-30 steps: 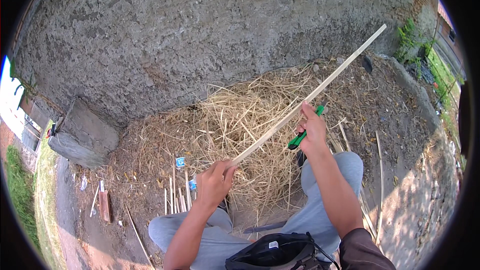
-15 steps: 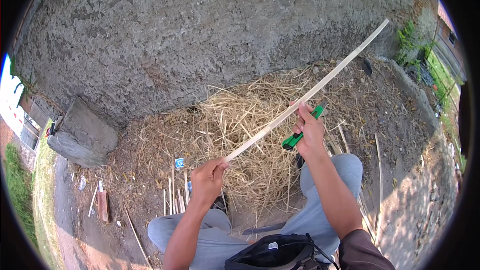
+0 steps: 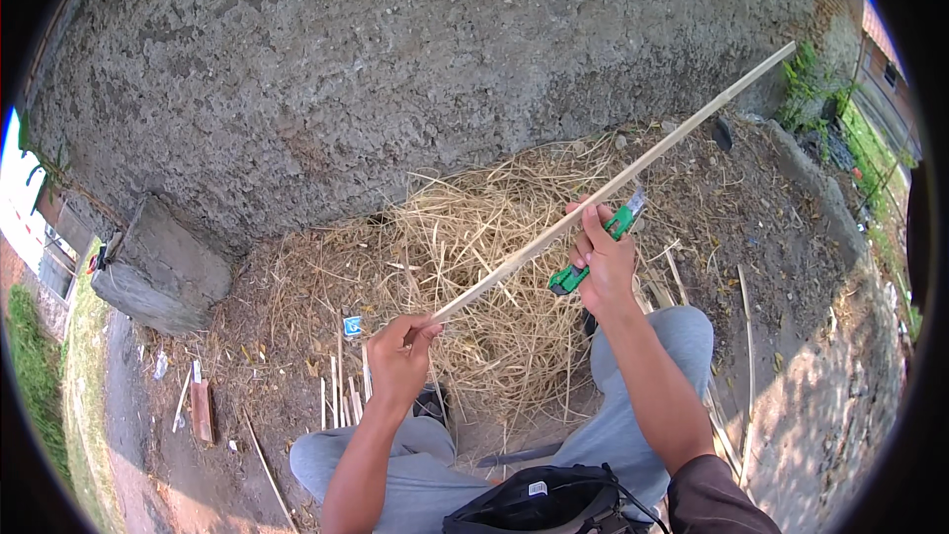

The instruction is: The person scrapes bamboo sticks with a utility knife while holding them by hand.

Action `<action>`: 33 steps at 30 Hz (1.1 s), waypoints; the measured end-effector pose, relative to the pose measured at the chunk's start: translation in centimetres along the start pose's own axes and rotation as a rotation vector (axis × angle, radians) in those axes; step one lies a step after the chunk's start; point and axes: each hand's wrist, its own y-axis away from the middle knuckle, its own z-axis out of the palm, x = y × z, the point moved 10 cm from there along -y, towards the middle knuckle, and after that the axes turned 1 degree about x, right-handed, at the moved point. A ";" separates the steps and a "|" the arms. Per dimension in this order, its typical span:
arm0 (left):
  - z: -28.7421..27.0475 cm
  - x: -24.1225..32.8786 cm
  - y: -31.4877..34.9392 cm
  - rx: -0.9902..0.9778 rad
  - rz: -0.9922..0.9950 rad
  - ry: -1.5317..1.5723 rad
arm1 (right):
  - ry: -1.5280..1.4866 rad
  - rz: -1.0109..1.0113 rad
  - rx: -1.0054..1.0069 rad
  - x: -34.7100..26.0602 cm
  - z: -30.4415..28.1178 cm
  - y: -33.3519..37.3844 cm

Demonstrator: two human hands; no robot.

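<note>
A long pale bamboo strip (image 3: 652, 155) slants from lower left to upper right in front of me. My left hand (image 3: 397, 361) pinches its near end between thumb and fingers. My right hand (image 3: 606, 265) is closed around a green utility knife (image 3: 568, 281), its blade end pointing up and right. The thumb and fingertips of that same hand rest against the strip about midway. Beneath the strip lies a heap of thin shavings (image 3: 514, 336), between my bent legs.
A rough grey wall (image 3: 395, 89) rises behind the heap. A concrete block (image 3: 173, 272) stands at left. More strips (image 3: 748, 336) lie on the ground by both knees. A brown wooden piece (image 3: 203, 410) lies at lower left. A black bag (image 3: 544, 502) sits at my lap.
The strip has shifted slightly and rolled, so its narrow edge faces me more. My left hand has moved a little left and down. The knife has turned in my right hand, showing its blade end more.
</note>
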 end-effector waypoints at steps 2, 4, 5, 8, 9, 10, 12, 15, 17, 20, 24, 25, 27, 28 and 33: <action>-0.4 0.2 -0.1 0.027 0.002 0.009 | -0.009 0.007 -0.011 0.1 0.2 0.2; -0.5 -0.3 -0.2 0.001 -0.061 -0.015 | 0.004 0.020 0.018 0.3 0.2 0.4; -0.5 -0.4 -0.2 0.002 -0.061 -0.015 | 0.004 0.020 0.017 0.4 0.2 0.4; -0.9 -0.2 -0.2 0.034 -0.014 -0.018 | 0.053 -0.020 0.025 0.3 0.0 0.4; -0.8 -0.3 -0.2 -0.008 -0.030 -0.088 | 0.079 -0.020 0.038 0.3 -0.1 0.5; -0.6 0.1 -0.3 -0.051 -0.046 -0.156 | 0.106 -0.021 0.052 0.3 -0.3 0.5; -0.9 3.3 -0.7 0.006 0.111 -0.286 | 0.142 -0.019 0.060 0.6 -0.3 0.7; -1.1 6.7 -0.1 0.086 0.320 -0.521 | 0.171 0.018 0.033 1.5 0.3 1.1; -0.7 7.9 0.1 0.101 0.375 -0.614 | 0.169 0.044 0.008 1.9 0.3 1.3; 0.6 9.5 -0.1 0.061 0.473 -0.829 | 0.189 0.055 -0.041 2.9 0.4 1.0; 2.0 7.4 -1.0 -0.141 0.403 -0.630 | 0.124 0.067 -0.079 3.6 1.0 1.4; 2.2 7.0 -1.3 -0.199 0.345 -0.494 | 0.109 0.078 -0.118 3.7 1.4 1.6; 3.3 6.0 -1.6 -0.315 0.187 -0.419 | 0.106 0.095 -0.183 3.6 2.0 2.1; 4.0 4.9 -1.5 -0.428 0.029 -0.345 | 0.099 0.114 -0.247 3.6 2.8 2.6; 7.3 -0.1 1.2 -0.624 -0.364 0.167 | 0.386 0.182 -0.258 3.5 2.8 2.4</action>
